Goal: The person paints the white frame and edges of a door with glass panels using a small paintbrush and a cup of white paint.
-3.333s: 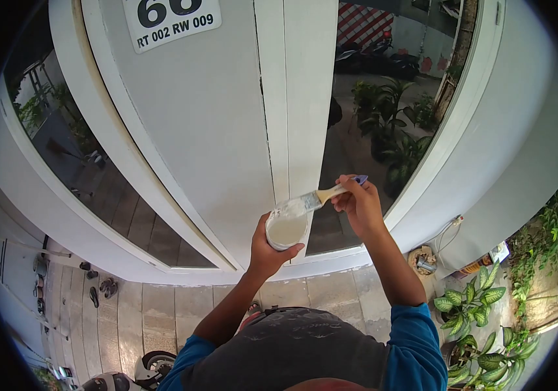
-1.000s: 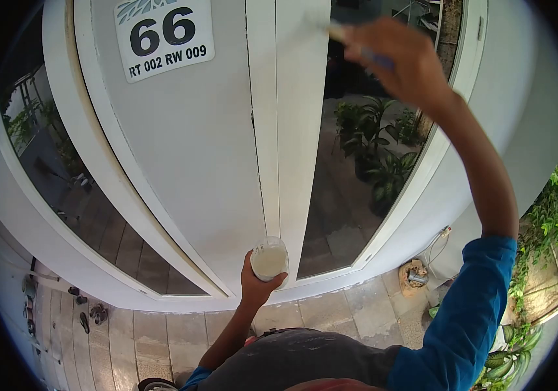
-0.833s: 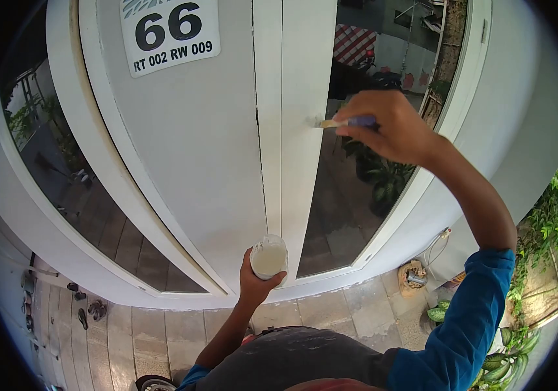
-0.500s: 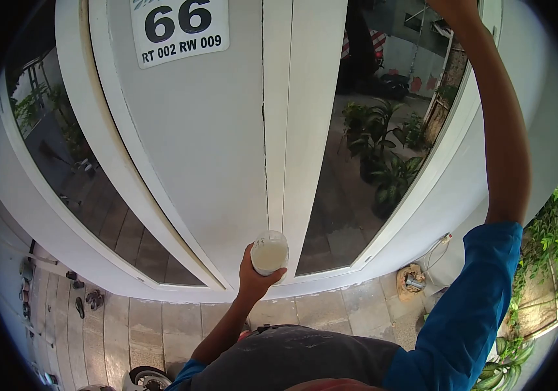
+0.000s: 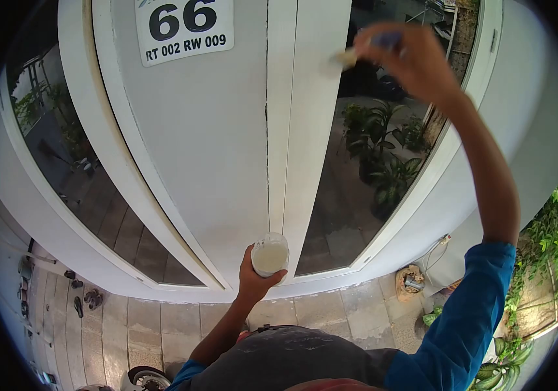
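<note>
Head view: where is the brush (image 5: 346,60)?

"Up high, in the right hand (image 5: 393,55). Its pale bristle end points at the white frame (image 5: 314,104), just beside the dark glass pane (image 5: 357,189)."

And is it touching the frame?

"Can't tell. Both brush and hand are blurred there. Part of the purple handle (image 5: 387,40) shows among the fingers, so the right hand is closed around it, though the exact grip is too smeared to read."

What about the left hand (image 5: 258,281)?

"Wrapped around a clear cup (image 5: 270,255), down low in front of the frame's lower part. The thumb lies along the near side of the cup and the fingers go round the other side. The cup's mouth faces up toward the camera, with whitish liquid inside and white smears around the rim."

So the two are well apart?

"Yes, the brush is far above the cup and off to the right."

Anything else on the front of the building?

"A number plate (image 5: 186,29) reading 66, with RT 002 RW 009 under it, on the grey panel (image 5: 194,130) left of the frame. A dark, jagged line (image 5: 266,111) runs down between panel and frame."

And below?

"A tiled floor (image 5: 181,319), with dark footwear (image 5: 86,301) toward its left edge and leafy plants (image 5: 500,368) past its right edge."
</note>
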Tool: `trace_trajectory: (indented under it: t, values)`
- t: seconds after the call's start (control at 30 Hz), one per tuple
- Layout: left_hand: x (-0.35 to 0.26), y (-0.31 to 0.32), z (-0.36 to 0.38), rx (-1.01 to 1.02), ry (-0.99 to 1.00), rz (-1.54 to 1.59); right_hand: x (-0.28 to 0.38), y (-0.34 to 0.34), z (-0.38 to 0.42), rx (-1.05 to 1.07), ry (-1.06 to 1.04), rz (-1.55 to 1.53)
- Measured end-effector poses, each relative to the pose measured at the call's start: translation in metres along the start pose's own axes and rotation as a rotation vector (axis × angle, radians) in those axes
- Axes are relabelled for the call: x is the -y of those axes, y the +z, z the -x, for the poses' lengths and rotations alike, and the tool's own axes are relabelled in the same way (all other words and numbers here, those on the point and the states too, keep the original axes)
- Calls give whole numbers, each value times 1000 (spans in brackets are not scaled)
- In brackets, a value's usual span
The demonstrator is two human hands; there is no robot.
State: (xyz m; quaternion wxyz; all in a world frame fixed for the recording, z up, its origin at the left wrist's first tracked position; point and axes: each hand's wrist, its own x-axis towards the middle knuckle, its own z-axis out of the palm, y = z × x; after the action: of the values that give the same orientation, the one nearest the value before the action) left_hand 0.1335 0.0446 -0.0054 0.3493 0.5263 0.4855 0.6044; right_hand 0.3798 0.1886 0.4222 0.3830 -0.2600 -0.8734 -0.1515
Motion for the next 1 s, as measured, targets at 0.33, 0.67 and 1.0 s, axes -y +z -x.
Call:
trace_trajectory:
  t: [0.33,0.67,1.0]
  values:
    - [10,7,-1,1,12,-23,-30,-30,-53,-483,-640,315]
    - [12,8,1,29,-9,0,6,79,97,172,-178,-144]
    - [12,11,-1,7,13,-13,14,-41,-64,-573,-59,132]
